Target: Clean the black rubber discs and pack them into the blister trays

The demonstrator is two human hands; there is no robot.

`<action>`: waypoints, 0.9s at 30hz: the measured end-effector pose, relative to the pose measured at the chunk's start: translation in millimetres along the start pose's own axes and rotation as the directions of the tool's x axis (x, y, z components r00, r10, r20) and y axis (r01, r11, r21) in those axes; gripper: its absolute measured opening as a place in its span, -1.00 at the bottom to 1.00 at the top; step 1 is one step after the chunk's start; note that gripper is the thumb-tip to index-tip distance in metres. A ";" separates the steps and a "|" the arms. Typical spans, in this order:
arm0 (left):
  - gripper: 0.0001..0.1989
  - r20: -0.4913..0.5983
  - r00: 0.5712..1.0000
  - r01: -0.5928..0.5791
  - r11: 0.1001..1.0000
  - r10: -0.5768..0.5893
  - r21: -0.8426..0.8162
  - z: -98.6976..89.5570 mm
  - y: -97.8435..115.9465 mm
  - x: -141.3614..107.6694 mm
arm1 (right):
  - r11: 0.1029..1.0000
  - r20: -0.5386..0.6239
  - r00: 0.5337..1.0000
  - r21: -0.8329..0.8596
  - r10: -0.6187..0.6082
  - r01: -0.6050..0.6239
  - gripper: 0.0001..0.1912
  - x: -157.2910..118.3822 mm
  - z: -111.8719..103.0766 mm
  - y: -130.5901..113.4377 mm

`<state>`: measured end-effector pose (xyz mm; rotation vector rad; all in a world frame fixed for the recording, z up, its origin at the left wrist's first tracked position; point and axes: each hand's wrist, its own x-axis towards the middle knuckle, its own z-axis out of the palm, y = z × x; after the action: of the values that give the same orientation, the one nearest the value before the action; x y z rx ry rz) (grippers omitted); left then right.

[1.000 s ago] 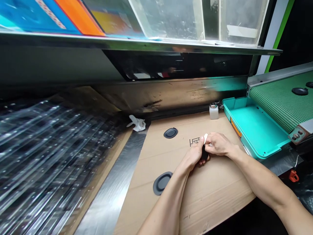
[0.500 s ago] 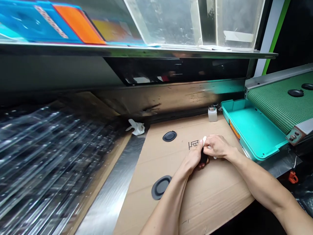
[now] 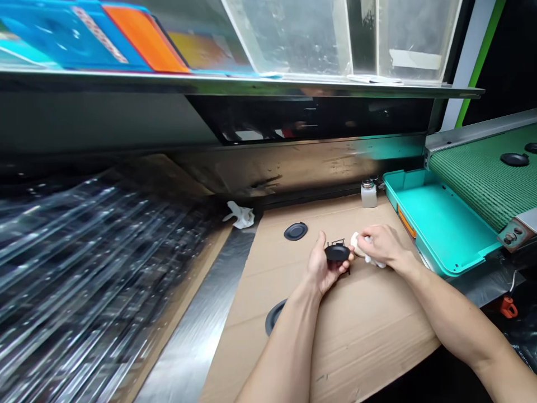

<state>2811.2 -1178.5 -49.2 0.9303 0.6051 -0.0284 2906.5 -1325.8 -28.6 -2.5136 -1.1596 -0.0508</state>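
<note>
My left hand (image 3: 322,267) grips a black oval plastic part (image 3: 338,252) above the cardboard, its smooth face tilted up. Just to the right, apart from the part, my right hand (image 3: 380,244) is closed on a crumpled white cloth (image 3: 356,242), which sticks out on both sides of the fingers. Flat on the cardboard sheet (image 3: 356,330) lies another black oval part (image 3: 296,231), beyond my left hand. A larger grey-black oval part (image 3: 274,317) is partly hidden behind my left forearm.
A small pump bottle (image 3: 369,194) stands at the cardboard's back edge. Right of it are a teal tray (image 3: 447,224) and a green conveyor belt (image 3: 474,173) carrying black parts. Stacked clear plastic trays (image 3: 84,280) fill the left. White crumpled cloth (image 3: 240,215) lies near the back. A metal shelf (image 3: 251,84) overhangs.
My hands have drawn apart: the right, with the white cloth, has moved right off the black part. The left has turned the part so its face shows. The view has shifted slightly.
</note>
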 end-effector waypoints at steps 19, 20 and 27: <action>-0.44 -0.056 0.966 -0.256 0.919 0.250 -0.300 -4.0 1.5 6.9 | 0.988 -0.140 0.990 -0.153 -0.027 0.005 -0.69 -2.1 16.7 -6.9; -0.51 -0.060 0.958 -0.286 0.908 0.282 -0.306 -2.7 -0.8 8.8 | 0.995 -0.185 0.982 -0.099 -0.024 0.006 -0.67 -2.1 17.9 -7.9; -0.55 0.022 0.974 -0.199 0.900 0.224 -0.387 -5.1 -6.6 16.1 | 0.939 -0.078 0.937 -0.058 -0.342 0.338 -0.63 -11.3 36.0 -31.2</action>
<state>2820.4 -1174.9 -64.4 0.6058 0.4239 0.2474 2871.5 -1303.1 -54.3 -2.2909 -1.5577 -0.2756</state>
